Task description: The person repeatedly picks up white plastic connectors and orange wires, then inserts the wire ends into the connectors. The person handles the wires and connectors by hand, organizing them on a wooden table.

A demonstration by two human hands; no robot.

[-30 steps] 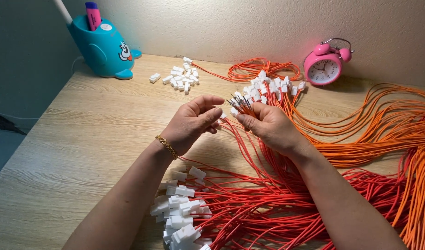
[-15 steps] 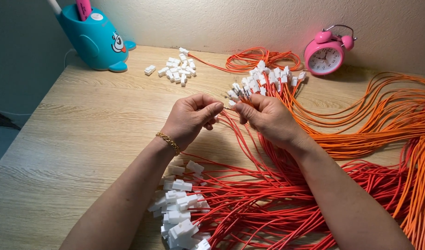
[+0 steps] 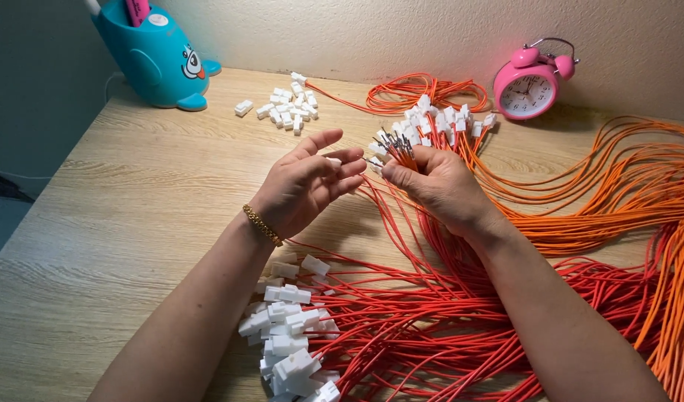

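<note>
Both hands have lifted a touch off the wooden table [image 3: 119, 223] since a moment ago. Left hand [image 3: 306, 190] pinches a small white connector [image 3: 333, 161] at its fingertips; right hand [image 3: 439, 186] clenches a bundle of red wires [image 3: 399, 149], metal tips fanned up, just beside the connector.

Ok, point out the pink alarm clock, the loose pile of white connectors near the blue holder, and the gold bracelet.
pink alarm clock [image 3: 530, 87], head view, on the middle of its dial.
loose pile of white connectors [image 3: 288, 109], head view, on the centre of the heap.
gold bracelet [image 3: 261, 224], head view, on the chain across the left wrist.
</note>
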